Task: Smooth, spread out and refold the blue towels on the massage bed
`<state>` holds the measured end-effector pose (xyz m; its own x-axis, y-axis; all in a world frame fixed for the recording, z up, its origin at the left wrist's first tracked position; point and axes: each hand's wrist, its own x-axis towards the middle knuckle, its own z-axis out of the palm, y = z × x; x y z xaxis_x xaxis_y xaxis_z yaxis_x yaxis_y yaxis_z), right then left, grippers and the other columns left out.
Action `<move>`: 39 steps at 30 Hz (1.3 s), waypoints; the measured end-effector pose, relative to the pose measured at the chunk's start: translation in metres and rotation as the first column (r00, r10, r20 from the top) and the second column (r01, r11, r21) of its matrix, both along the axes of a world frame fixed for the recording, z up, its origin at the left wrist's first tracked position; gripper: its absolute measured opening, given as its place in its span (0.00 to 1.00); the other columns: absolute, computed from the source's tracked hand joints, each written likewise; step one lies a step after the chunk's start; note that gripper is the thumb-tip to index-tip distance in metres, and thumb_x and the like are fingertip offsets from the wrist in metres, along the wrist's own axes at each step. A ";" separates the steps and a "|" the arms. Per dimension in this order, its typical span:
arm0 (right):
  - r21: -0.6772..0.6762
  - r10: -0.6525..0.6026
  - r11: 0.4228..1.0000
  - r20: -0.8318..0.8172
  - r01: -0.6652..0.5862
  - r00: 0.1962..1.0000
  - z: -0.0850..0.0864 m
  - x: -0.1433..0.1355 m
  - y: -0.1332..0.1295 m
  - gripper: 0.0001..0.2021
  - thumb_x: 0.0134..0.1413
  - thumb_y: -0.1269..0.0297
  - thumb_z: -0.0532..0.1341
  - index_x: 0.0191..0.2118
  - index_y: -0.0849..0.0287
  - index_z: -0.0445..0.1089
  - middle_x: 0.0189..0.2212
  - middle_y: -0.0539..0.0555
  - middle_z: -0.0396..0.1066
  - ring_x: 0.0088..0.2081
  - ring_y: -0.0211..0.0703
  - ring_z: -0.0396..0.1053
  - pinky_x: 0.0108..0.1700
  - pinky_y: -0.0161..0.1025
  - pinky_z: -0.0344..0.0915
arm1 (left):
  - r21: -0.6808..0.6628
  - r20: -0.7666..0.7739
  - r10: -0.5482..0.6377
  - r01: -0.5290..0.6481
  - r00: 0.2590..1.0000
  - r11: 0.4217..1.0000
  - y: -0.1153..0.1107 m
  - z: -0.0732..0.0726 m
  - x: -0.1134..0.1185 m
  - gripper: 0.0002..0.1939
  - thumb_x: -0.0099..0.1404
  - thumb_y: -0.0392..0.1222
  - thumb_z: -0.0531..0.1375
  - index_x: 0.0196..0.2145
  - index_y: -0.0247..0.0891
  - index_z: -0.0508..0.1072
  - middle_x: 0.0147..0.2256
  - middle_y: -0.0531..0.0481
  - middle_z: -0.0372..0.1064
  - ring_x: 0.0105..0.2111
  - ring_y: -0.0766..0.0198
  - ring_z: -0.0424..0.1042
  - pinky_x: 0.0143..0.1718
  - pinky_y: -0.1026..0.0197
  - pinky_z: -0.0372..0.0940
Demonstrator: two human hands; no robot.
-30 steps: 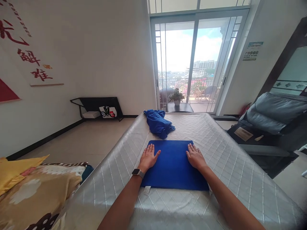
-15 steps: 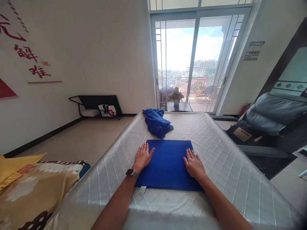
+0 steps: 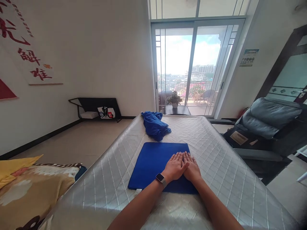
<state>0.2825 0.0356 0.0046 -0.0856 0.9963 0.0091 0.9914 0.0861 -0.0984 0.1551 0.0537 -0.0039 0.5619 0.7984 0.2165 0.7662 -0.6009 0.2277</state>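
Note:
A flat blue folded cloth (image 3: 148, 166) lies on the silver quilted table cover (image 3: 105, 185), a white tag (image 3: 138, 192) sticking out at its near left corner. Both hands rest flat on its right part, side by side and touching. My left hand (image 3: 175, 166), with a watch on the wrist, has its fingers stretched out and its thumb over the edge of the other hand. My right hand (image 3: 192, 169) lies palm down near the cloth's right edge, fingers straight. Beyond the folded cloth sits a crumpled blue cloth (image 3: 154, 125).
At the lower left is a patterned brown cushion (image 3: 45, 183) beside a yellow cloth (image 3: 16, 167). A grey padded armchair (image 3: 268, 119) stands on the right. Past the table's far end, a potted plant (image 3: 175, 99) sits before the glass sliding door (image 3: 177, 54).
My left hand has moved right across the folded cloth, from its left edge to beside my right hand. The view has tipped slightly upward.

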 end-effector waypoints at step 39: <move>0.005 -0.013 1.000 -0.043 0.013 0.999 -0.015 0.007 -0.068 0.32 0.68 0.54 0.38 0.71 0.65 0.41 0.71 0.55 0.36 0.71 0.43 0.33 0.70 0.48 0.37 | 0.029 -0.142 0.389 -0.389 0.910 0.921 -0.011 0.000 -0.164 0.40 0.74 0.61 0.32 0.68 0.26 0.51 0.68 0.38 0.45 0.69 0.54 0.44 0.69 0.48 0.42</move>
<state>0.2899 -0.0324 -0.0103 -0.0723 0.9972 0.0176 0.9873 0.0741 -0.1408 -0.0092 0.0430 -0.0042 0.2320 0.9599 0.1576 0.9634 -0.2491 0.0990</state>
